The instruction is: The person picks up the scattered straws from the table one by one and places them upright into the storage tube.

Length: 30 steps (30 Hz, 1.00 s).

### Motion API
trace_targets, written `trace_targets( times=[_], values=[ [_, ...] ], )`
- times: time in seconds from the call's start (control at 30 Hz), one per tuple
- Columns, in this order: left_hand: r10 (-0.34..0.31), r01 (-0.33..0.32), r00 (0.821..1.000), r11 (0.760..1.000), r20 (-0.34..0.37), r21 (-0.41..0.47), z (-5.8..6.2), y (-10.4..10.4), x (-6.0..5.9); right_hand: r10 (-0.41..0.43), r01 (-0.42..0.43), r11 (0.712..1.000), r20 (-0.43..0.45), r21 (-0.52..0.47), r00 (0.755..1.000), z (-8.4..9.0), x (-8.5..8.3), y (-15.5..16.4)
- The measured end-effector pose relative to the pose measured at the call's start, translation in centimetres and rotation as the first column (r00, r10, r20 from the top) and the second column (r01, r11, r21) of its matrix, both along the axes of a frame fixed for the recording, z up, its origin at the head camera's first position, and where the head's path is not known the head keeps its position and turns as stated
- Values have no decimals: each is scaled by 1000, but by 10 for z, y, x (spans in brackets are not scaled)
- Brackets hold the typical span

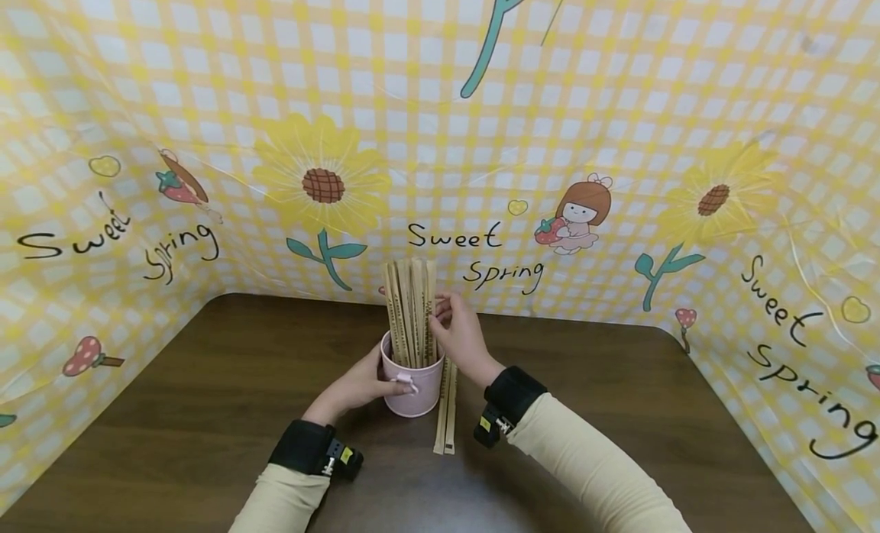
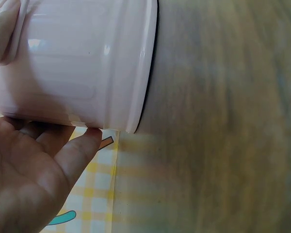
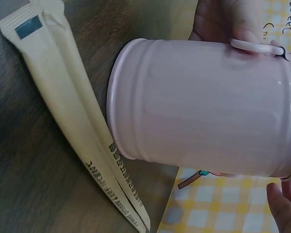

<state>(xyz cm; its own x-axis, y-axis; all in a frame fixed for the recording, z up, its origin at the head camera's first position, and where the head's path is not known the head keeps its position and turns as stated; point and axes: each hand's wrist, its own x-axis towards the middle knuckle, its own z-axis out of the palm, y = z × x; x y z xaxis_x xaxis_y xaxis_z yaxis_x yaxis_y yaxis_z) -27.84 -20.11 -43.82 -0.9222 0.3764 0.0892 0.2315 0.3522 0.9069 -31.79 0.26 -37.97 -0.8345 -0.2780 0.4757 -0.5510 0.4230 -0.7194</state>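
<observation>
A pink metal cup (image 1: 415, 392) stands on the dark wooden table (image 1: 206, 411), with several paper-wrapped chopstick packets (image 1: 409, 311) upright in it. My left hand (image 1: 364, 384) grips the cup's left side; in the left wrist view its palm (image 2: 29, 179) and fingers wrap the pink cup (image 2: 82, 63). My right hand (image 1: 441, 310) pinches the rightmost packet near its upper end. Two more packets (image 1: 445, 417) lie flat on the table just right of the cup; in the right wrist view these two packets (image 3: 72, 111) lie beside the cup (image 3: 203, 102).
A yellow checked cloth (image 1: 619, 136) printed with sunflowers and "Sweet Spring" walls the table in at the back and both sides. Bare tabletop lies left (image 1: 172, 441) and right (image 1: 619, 395) of the cup.
</observation>
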Motion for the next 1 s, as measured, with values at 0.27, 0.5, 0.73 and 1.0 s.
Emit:
trace_targets(
  times=[0.27,0.5,0.73,1.0],
  values=[
    [4,-4,1000,1000,-1,13,0,-2,-1,-34,41,997,101,-71,994,-5,-7,16],
    [-1,1,1000,1000,-10,7,0,0,0,-112,91,993,372,75,921,-42,-19,34],
    [-17,17,1000,1000,-8,10,-1,3,-1,-143,93,989,545,117,826,-66,-24,38],
    [-12,12,1000,1000,-23,-5,2,1,0,-230,128,965,502,230,834,-63,-23,31]
  ],
)
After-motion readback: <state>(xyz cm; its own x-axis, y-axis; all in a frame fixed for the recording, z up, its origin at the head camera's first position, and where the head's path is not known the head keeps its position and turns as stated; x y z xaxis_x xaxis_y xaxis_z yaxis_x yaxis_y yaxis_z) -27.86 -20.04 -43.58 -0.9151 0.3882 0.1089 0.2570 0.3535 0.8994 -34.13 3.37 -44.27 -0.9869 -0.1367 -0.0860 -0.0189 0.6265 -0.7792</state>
